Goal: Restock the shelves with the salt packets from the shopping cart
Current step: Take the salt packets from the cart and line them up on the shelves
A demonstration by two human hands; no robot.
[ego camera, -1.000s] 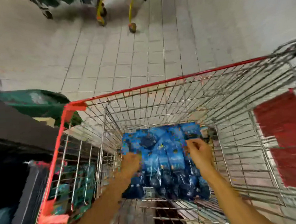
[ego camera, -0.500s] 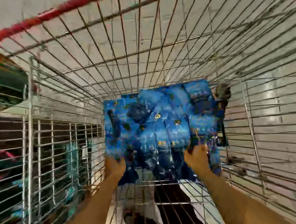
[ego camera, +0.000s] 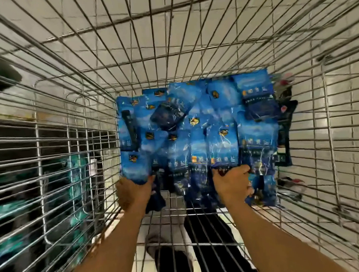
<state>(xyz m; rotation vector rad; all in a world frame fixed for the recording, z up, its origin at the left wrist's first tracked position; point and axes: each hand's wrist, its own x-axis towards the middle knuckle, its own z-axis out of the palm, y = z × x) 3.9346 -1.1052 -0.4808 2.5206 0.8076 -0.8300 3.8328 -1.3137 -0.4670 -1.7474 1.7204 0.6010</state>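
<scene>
Nearest the camera, two bare forearms were stretched down into the silver wire shopping cart (ego camera: 190, 56). The left hand (ego camera: 131, 194) was curled round the near bottom corner of one shiny blue plastic salt packet (ego camera: 134, 168), at the left edge of the pile. The right hand (ego camera: 230, 183) was closed in a fist on the near ends of the packets in the middle of the pile. Both grips were closed tight, with packets held in them.

A little farther in, the pile of blue salt packets (ego camera: 197, 134) was spread over the wire floor of the cart, with packets lying on top of each other and tilted this way and that. Some dark packets (ego camera: 286, 128) were tucked at the right edge, too blurred to be made out.

The packets were judged to be heavy for their size, soft and floppy, with a slippery skin. A pinch at a thin edge would probably let them sag or slide free. They would be better held round the fat middle, or scooped from below, a few at a time.

Beyond the cart wall, a pale tiled floor (ego camera: 165, 1) was seen.
</scene>
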